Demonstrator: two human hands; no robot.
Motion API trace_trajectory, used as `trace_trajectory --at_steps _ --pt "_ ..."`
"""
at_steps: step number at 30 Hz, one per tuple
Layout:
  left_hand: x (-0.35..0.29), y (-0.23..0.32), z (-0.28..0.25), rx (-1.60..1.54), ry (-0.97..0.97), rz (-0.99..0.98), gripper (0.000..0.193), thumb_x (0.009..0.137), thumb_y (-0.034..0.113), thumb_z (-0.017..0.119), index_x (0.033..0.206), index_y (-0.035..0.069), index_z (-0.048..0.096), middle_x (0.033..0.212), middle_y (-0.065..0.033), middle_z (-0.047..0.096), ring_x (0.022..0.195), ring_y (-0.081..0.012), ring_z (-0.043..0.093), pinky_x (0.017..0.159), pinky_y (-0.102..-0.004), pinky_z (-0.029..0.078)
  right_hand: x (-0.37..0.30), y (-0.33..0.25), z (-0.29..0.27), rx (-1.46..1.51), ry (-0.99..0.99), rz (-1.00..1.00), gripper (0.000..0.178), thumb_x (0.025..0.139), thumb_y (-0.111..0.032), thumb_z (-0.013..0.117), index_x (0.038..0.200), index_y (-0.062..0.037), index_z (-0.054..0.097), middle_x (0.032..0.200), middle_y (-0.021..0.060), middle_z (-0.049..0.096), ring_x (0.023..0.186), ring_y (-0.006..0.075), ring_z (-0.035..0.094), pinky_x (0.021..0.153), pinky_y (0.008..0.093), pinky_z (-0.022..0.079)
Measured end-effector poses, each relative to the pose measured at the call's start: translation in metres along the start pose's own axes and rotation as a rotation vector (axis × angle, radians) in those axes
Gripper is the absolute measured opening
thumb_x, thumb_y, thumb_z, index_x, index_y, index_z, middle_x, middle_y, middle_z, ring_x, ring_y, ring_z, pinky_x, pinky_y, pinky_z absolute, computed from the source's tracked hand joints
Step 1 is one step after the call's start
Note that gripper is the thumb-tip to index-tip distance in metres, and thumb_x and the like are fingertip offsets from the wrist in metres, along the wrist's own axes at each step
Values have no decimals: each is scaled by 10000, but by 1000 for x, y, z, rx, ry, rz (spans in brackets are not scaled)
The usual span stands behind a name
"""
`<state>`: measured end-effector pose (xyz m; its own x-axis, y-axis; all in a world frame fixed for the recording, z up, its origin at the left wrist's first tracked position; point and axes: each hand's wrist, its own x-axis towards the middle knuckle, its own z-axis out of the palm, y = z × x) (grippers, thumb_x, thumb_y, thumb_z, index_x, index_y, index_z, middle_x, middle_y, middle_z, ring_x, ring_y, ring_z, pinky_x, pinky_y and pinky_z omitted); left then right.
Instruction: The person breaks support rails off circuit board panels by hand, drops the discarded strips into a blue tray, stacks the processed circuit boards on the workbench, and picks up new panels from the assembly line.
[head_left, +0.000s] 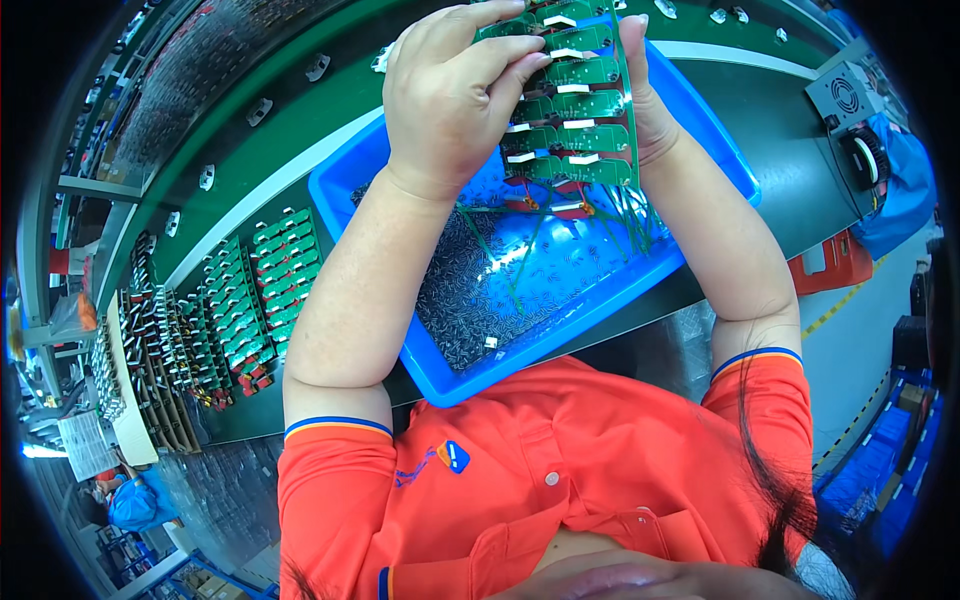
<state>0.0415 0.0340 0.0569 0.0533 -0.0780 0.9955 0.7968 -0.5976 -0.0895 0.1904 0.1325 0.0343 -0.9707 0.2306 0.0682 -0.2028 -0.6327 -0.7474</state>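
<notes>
A green circuit board panel with rows of white connectors is held up over a blue plastic bin. My right hand grips the panel along its right edge, fingers partly hidden behind it. My left hand is closed at the panel's upper left, thumb and fingertips pinched together against the board's face. Whatever sits between those fingertips is too small or hidden to name. Below the panel, the bin holds many small dark metal pins or screws, some red parts and thin green strips.
To the left, more circuit board panels stand in rows on the green bench. Behind runs a green belt with small white parts spaced along it. At the right are a grey box with a fan and a red crate.
</notes>
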Motion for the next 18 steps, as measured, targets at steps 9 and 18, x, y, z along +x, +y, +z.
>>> trace_trajectory --at_steps 9,18 --pt "38 47 -22 350 -478 -328 179 728 64 779 895 48 716 1071 -133 691 963 -319 643 839 -403 501 3 -4 15 0 -58 -36 918 808 -805 476 1377 -85 516 1231 100 657 1053 208 673 898 379 583" --pt "-5 -1 5 -54 -16 26 145 737 68 770 865 54 704 1090 -136 687 981 -331 640 863 -408 494 9 -3 22 -14 -44 -144 895 822 -784 497 1368 -75 515 1241 103 647 1055 211 670 916 389 578"
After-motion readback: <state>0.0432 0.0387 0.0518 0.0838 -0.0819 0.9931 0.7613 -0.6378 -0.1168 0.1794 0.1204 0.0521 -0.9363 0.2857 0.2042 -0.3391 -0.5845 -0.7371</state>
